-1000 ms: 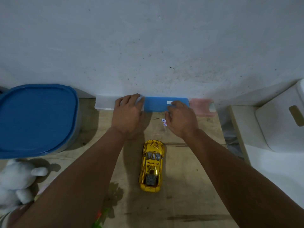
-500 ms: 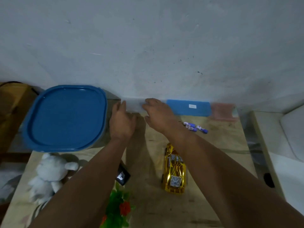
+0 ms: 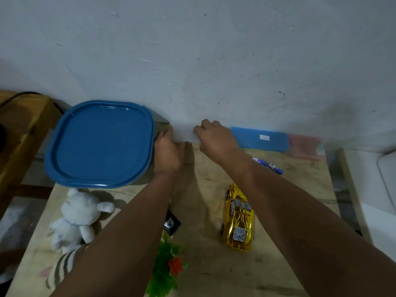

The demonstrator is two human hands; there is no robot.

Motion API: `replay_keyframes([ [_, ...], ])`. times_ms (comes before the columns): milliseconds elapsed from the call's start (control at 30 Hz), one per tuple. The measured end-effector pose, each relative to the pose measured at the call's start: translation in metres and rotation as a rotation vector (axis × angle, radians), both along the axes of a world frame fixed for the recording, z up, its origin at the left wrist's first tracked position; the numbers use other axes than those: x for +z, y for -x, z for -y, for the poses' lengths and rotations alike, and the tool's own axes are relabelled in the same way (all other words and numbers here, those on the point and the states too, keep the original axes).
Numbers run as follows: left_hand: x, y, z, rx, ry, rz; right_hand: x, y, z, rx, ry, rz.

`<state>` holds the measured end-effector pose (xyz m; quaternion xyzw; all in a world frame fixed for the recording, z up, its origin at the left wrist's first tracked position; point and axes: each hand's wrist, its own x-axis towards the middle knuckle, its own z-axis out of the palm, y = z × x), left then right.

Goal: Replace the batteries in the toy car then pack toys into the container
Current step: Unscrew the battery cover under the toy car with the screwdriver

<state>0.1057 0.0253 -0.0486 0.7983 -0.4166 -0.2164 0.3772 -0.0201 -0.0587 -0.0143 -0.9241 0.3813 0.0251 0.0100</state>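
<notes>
A shiny yellow toy car (image 3: 239,219) lies on the wooden table (image 3: 300,189), nose toward the wall. Loose batteries (image 3: 267,165) with blue and white wrappers rest beyond it, beside my right forearm. The big container with a blue lid (image 3: 100,142) stands closed at the back left. My left hand (image 3: 168,151) and my right hand (image 3: 216,140) grip the two ends of a small white box (image 3: 184,133) that stands against the wall. A white plush bear (image 3: 77,217) and a green toy plant with a red flower (image 3: 167,266) lie near the front.
A blue box (image 3: 259,139) and a pink box (image 3: 304,144) stand along the wall to the right of the white one. A small black item (image 3: 171,225) lies under my left forearm. A striped soft toy (image 3: 62,266) is at the front left. A white seat (image 3: 377,189) stands to the right.
Both hands have left the blue box and moved left to the white box. The view has swung left, so the batteries, plush bear and toy plant are now in sight.
</notes>
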Motion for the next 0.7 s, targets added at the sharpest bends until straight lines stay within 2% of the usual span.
replay_keyframes([
  [367,-0.006,-0.001,0.005,0.080,0.056,-0.085,-0.006,0.005,0.003,0.092,0.042,-0.051],
  [500,-0.006,0.001,0.006,0.102,0.045,-0.109,0.000,0.010,0.010,0.100,0.020,0.006],
  [600,-0.008,0.006,0.005,0.105,-0.002,-0.057,0.005,0.017,0.016,0.055,0.008,0.070],
  [700,-0.006,0.015,0.004,0.115,0.037,-0.077,0.006,0.028,0.016,0.036,0.108,0.148],
])
